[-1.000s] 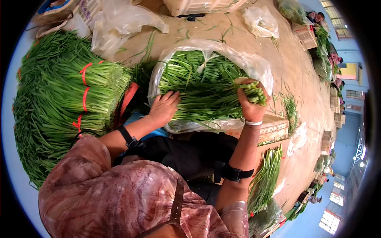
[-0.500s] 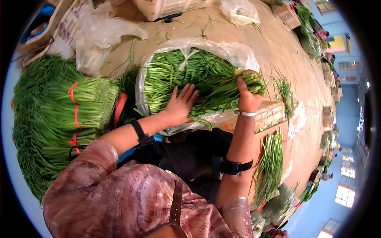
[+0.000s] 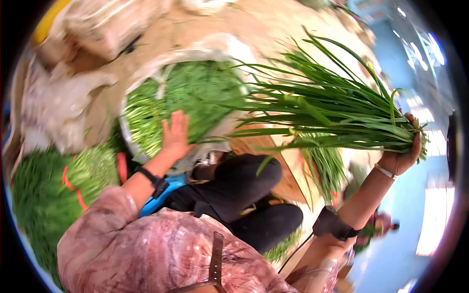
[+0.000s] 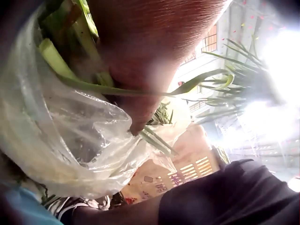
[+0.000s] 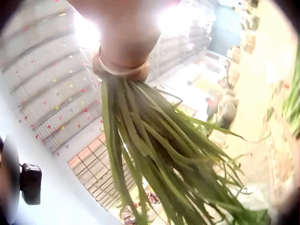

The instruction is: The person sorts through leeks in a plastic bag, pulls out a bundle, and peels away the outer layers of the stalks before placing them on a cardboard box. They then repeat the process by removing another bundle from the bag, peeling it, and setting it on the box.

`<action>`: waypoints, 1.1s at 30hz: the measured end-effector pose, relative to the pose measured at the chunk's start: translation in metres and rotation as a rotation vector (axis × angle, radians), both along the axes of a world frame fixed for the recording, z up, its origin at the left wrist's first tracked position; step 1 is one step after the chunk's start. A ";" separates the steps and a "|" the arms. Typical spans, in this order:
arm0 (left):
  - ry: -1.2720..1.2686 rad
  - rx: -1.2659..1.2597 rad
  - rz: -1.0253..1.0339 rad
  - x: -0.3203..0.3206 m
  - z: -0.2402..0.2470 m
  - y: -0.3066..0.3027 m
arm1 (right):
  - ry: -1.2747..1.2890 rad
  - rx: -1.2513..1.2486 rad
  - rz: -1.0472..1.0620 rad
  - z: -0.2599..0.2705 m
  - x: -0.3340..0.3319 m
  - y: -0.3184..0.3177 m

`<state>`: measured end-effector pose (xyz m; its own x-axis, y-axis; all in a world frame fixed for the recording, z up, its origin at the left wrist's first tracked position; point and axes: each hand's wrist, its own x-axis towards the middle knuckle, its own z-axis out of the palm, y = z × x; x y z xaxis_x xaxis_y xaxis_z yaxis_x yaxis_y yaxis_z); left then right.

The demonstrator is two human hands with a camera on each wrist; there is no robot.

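Well, on my right side the right hand (image 3: 405,156) is raised high and well out from the body, its fingers curled tightly round the stem end of the green bunch (image 3: 332,107). That bunch lies roughly level in the head view, its long leaves fanning out toward the plastic bag (image 3: 227,46), with a few tips bending down. The right wrist view shows the same leaves spreading away below the palm.

Over on my left, the left hand (image 3: 176,134) is spread over the near part of the loose greens (image 3: 200,93) inside that bag, its fingers extended and gripping nothing that I can make out. Blur keeps me from telling how firmly it presses. One flat leaf (image 4: 154,92) crosses in front of it in the left wrist view, with the clear film just beside.

Beside the bag, on the left, is a pile of bundles (image 3: 39,195) tied with red bands (image 3: 82,199). Crumpled plastic (image 3: 68,110) lies beyond the pile. More long stalks (image 3: 326,163) lie to the right of the dark-trousered knees (image 3: 251,180), partly behind the raised leaves.
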<state>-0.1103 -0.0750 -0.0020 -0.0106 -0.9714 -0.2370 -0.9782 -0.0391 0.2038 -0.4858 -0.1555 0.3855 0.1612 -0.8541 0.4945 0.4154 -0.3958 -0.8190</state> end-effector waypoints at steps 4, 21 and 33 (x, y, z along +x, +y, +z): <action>0.068 -0.025 0.001 0.000 -0.006 -0.002 | 0.111 -0.058 -0.367 0.058 -0.054 0.106; 1.311 -0.610 -1.031 -0.236 0.292 0.041 | 0.719 0.006 -1.192 0.021 -0.085 0.227; 1.649 1.056 -1.573 -0.333 0.273 -0.065 | -0.071 0.008 -0.154 0.009 -0.066 0.155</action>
